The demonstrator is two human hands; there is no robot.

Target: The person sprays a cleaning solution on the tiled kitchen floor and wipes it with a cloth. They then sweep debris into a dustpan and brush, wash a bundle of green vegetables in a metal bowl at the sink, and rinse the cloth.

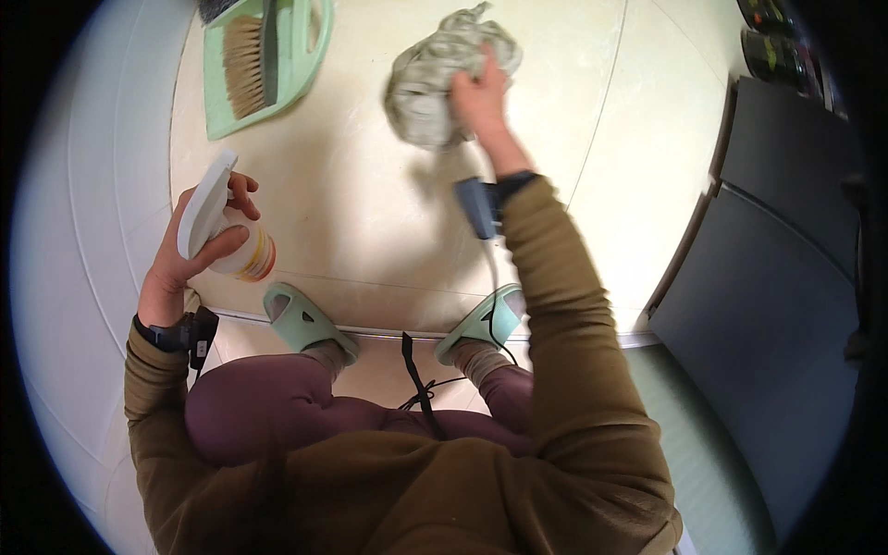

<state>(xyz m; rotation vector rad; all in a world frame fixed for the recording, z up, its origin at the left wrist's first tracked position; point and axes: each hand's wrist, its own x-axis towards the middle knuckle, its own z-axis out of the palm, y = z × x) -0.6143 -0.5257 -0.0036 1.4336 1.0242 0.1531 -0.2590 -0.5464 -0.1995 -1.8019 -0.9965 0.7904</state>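
Observation:
My left hand (208, 236) is wrapped around a spray bottle (243, 250) with a white trigger head and a yellow and orange band near its base. The bottle is tilted, held above the floor by the left wall. Farther out, my right hand (483, 97) grips a crumpled, pale grey-green cloth (433, 83). Motion blurs the cloth a little, and I cannot tell whether it touches the tiled floor (361, 201). Part of the cloth is hidden under my fingers.
A light green dustpan (305, 62) lies far left with a brown-bristled hand brush (248, 66) in it. Dark cabinet panels (763, 229) stand at right, with dark containers (773, 59) beyond. A metal threshold strip (388, 333) passes by my green slippers (305, 316). A cable (494, 277) hangs from my right wrist.

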